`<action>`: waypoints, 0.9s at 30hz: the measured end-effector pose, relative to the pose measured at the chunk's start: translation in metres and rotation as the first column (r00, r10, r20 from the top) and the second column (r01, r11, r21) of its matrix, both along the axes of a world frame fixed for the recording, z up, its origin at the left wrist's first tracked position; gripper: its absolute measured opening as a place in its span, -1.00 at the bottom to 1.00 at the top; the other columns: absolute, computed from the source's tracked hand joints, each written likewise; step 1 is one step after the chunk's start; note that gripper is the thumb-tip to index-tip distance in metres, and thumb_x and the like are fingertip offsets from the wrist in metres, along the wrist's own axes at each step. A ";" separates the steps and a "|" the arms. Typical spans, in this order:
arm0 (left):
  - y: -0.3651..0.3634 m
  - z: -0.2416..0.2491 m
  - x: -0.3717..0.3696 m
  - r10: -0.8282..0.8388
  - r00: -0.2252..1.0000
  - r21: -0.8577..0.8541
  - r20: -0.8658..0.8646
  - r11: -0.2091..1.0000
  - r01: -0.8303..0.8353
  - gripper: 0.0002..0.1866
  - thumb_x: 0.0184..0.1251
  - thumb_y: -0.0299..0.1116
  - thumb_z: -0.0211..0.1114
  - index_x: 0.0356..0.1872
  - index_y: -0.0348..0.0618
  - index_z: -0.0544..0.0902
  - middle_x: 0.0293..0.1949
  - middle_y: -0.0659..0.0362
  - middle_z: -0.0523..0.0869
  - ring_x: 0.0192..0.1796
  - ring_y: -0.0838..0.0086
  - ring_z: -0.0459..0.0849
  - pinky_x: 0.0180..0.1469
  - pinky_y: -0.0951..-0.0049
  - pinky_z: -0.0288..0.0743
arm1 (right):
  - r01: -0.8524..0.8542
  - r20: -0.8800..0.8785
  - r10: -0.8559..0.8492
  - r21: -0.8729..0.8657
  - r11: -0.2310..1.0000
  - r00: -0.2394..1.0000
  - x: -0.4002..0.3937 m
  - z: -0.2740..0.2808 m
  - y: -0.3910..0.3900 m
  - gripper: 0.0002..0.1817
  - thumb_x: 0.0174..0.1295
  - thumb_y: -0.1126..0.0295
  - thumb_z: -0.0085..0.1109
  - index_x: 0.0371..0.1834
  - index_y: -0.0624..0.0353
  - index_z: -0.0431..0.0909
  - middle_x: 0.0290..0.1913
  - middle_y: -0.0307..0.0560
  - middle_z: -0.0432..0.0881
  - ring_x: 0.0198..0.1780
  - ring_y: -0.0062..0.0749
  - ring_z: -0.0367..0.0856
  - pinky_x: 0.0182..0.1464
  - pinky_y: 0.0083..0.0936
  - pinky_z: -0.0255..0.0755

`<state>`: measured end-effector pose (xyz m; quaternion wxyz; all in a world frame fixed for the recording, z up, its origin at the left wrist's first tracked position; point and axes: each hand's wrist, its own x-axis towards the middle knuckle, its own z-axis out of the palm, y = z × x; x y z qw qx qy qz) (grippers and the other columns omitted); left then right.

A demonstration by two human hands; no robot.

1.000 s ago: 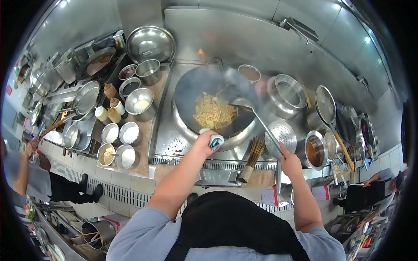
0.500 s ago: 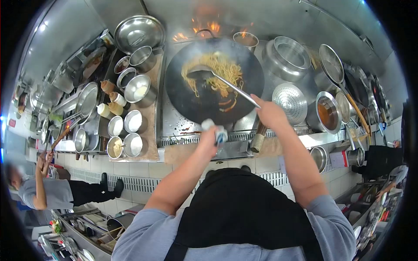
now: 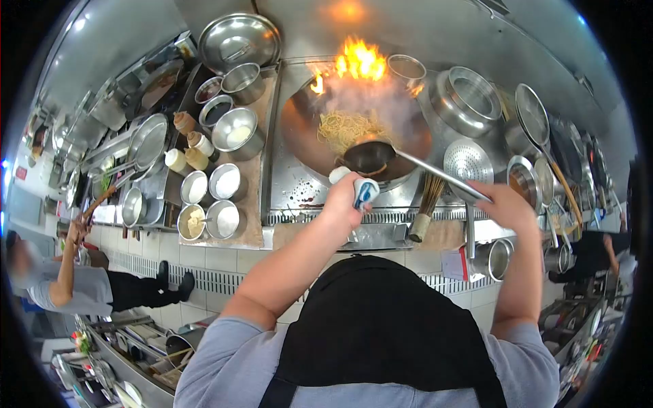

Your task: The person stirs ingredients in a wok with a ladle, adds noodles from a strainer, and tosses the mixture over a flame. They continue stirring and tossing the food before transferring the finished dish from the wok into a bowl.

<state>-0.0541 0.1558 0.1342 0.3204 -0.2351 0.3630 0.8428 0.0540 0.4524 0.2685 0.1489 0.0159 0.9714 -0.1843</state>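
Note:
Yellow noodles [image 3: 350,130] lie in a large wok [image 3: 299,129], which smokes and tilts up from the stove. At its near rim my left hand [image 3: 345,200] is closed on a folded white and blue cloth [image 3: 367,192]; the cloth hides where the wok is gripped. My right hand [image 3: 505,205] wraps round the long handle of a ladle [image 3: 435,170]. The ladle's dark bowl hangs over the wok's near side, just in front of the noodles. Tall flames [image 3: 360,60] rise behind the wok's far rim.
Left of the wok stand steel pots of white powder [image 3: 225,181] and squeeze bottles [image 3: 197,158]. To the right are a perforated skimmer [image 3: 468,166], a bamboo brush [image 3: 425,211], a stacked pot [image 3: 469,102] and a strainer [image 3: 532,112]. A co-worker [image 3: 75,272] stands far left.
The flames have grown much taller. The wok has tilted, and the noodles are bunched together. My right hand has moved right and nearer, drawing the ladle from the noodles to the near rim.

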 end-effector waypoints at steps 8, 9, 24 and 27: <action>-0.031 -0.058 0.058 -0.210 0.976 -0.390 0.054 0.896 0.214 -0.88 0.26 -0.32 0.11 -0.23 -0.05 0.50 -0.37 0.20 0.64 -0.39 0.37 0.64 -0.60 0.28 0.39 | 0.225 -0.105 -0.200 0.405 0.886 0.974 0.016 0.009 -0.056 -0.45 0.21 0.31 0.11 0.32 -0.14 0.35 -0.20 0.13 0.64 -0.12 0.00 0.61 -0.06 -0.16 0.46; -0.034 -0.052 0.061 -0.253 0.963 -0.427 0.089 0.864 0.267 -0.88 0.26 -0.33 0.11 -0.21 -0.03 0.50 -0.36 0.19 0.64 -0.38 0.36 0.64 -0.60 0.26 0.39 | 0.229 -0.108 -0.202 0.402 0.886 0.973 0.016 0.011 -0.044 -0.45 0.21 0.31 0.11 0.32 -0.14 0.35 -0.20 0.13 0.64 -0.12 0.00 0.61 -0.06 -0.16 0.46; -0.039 -0.025 0.042 -0.198 0.979 -0.140 0.045 0.969 0.202 -0.93 0.26 -0.36 0.10 -0.28 -0.05 0.51 -0.43 0.19 0.62 -0.51 0.39 0.59 -0.68 0.35 0.32 | 0.000 -0.057 0.012 0.210 0.978 0.998 0.015 0.008 -0.037 -0.48 0.19 0.38 0.11 0.28 -0.15 0.40 -0.11 0.05 0.64 -0.07 -0.03 0.60 0.02 -0.16 0.44; -0.024 -0.024 -0.025 -0.168 0.984 0.029 -0.054 0.985 0.170 -0.93 0.24 -0.34 0.11 -0.32 -0.05 0.53 -0.45 0.22 0.61 -0.50 0.41 0.60 -0.65 0.35 0.34 | -0.051 -0.057 0.060 0.141 0.989 0.997 -0.013 -0.012 -0.044 -0.47 0.20 0.39 0.08 0.30 -0.16 0.37 -0.10 0.07 0.63 -0.05 -0.03 0.59 0.03 -0.19 0.45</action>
